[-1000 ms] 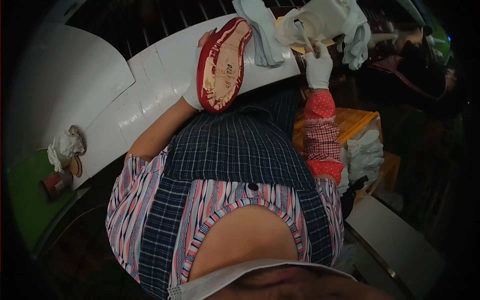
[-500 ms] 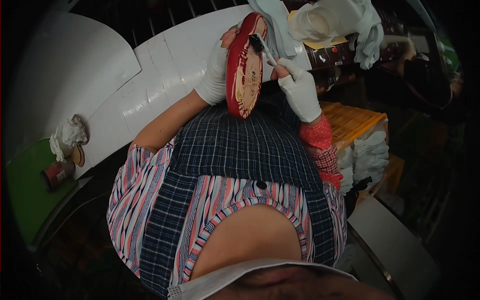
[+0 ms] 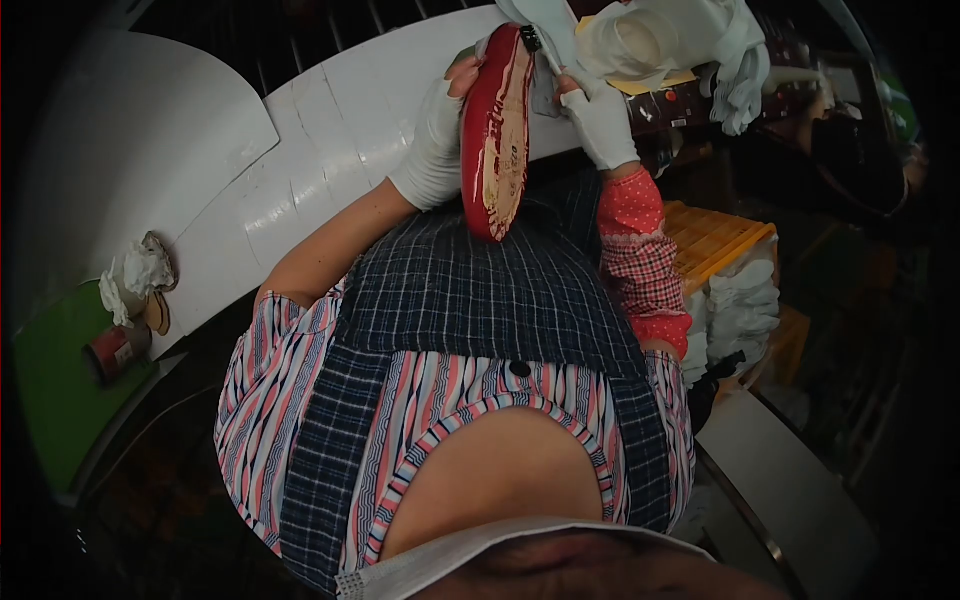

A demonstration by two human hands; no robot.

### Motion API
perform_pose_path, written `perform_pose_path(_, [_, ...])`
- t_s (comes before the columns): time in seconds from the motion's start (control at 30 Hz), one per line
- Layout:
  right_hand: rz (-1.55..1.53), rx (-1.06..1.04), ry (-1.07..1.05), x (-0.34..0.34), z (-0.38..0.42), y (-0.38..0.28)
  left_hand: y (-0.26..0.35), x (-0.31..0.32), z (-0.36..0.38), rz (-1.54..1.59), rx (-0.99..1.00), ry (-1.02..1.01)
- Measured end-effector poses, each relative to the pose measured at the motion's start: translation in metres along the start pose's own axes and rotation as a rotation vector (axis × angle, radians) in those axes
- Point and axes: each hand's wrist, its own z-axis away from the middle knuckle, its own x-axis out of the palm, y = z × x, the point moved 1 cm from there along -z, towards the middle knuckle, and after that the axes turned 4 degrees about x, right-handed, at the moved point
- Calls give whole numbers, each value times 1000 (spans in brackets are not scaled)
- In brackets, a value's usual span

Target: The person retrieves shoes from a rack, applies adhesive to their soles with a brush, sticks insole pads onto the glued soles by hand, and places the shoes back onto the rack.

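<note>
My left hand (image 3: 436,135), in a white glove with bare fingertips, is closed around the far side of a red shoe upper (image 3: 482,130). The shoe's pale bottom (image 3: 511,150) faces to the right, with the red edge folded in and gathered around it. In my right hand (image 3: 600,118), gloved the same way, is a thin-handled brush, pinched between thumb and fingers. The brush's dark bristles (image 3: 530,39) are at the upper end of the shoe bottom. The lower end of the shoe is over my checked apron (image 3: 480,290).
A white curved work surface (image 3: 330,150) lies ahead. Pale gloves (image 3: 740,95) and a white container (image 3: 640,45) stand at the upper right. An orange crate (image 3: 715,240) is to my right. Crumpled white material (image 3: 148,265) and a can (image 3: 115,352) lie left.
My right hand has moved up with the brush, its bristles going from the upper part of the shoe bottom to its far end. The shoe has shifted slightly.
</note>
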Motion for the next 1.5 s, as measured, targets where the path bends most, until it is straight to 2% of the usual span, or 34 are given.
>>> perform_pose_path(0.03, [28, 96, -25, -2, -2, 1, -1, 4, 0, 0, 20, 66])
perform_pose_path(0.07, [27, 95, -23, -2, -3, 4, -2, 6, 0, 1, 38, 132])
perform_pose_path(0.2, [6, 40, 48, -1, 1, 5, 7, 1, -7, -28, 40, 82])
perform_pose_path(0.27, [4, 3, 40, -1, 11, -4, 5, -3, -9, -265, 213, 72])
perform_pose_path(0.33, [-190, 175, -46, 1, 23, -9, 4, -5, -10, -303, 262, 90])
perform_pose_path(0.37, [-192, 183, -51, 1, 28, -12, 4, -5, -11, -344, 319, 105])
perform_pose_path(0.5, [-296, 156, -93, 0, 39, -22, -1, -7, -17, -323, 245, 78])
perform_pose_path(0.53, [-380, 188, -103, 0, 40, -24, -4, -7, -18, -263, 250, 46])
perform_pose_path(0.6, [-358, 154, -95, -6, 63, -36, 5, -5, -12, -226, 316, 15])
perform_pose_path(0.67, [-339, 171, -116, -8, 68, -40, -5, -6, -10, -193, 169, 21])
perform_pose_path(0.7, [-345, 140, -117, -8, 70, -43, -3, -6, -11, -194, 167, 21])
perform_pose_path(0.77, [-352, 110, -119, -8, 76, -45, -2, -6, -12, 96, -137, 18])
perform_pose_path(0.8, [-346, 97, -132, -8, 78, -45, 0, -7, -12, 95, -139, 19])
perform_pose_path(0.87, [-340, 84, -146, -9, 83, -47, 8, -10, -12, -63, 26, 13])
perform_pose_path(0.9, [-341, 91, -163, -10, 85, -50, 14, -10, -13, -63, 23, 14])
perform_pose_path(0.97, [-344, 102, -182, -12, 89, -57, 27, -11, -16, -331, 314, 43])
perform_pose_path(1.07, [-295, 74, -211, -15, 91, -64, 23, -14, -15, -347, 327, 29])
perform_pose_path(1.1, [-297, 58, -234, -16, 92, -65, 19, -14, -14, -348, 325, 30])
perform_pose_path(1.17, [-300, 48, -261, -17, 91, -67, 6, -15, -11, -132, 166, -36])
perform_pose_path(1.27, [-298, 34, -273, -18, 89, -73, 2, -16, -15, -52, 129, 19])
perform_pose_path(1.4, [-269, -86, -264, -20, 83, -84, 35, -26, -25, -137, 260, -11])
perform_pose_path(1.47, [-250, -136, -252, -18, 77, -89, 25, -31, -20, -79, -5, -68])
perform_pose_path(1.5, [-263, -216, -214, -17, 72, -90, 34, -34, -24, -91, 11, -65])
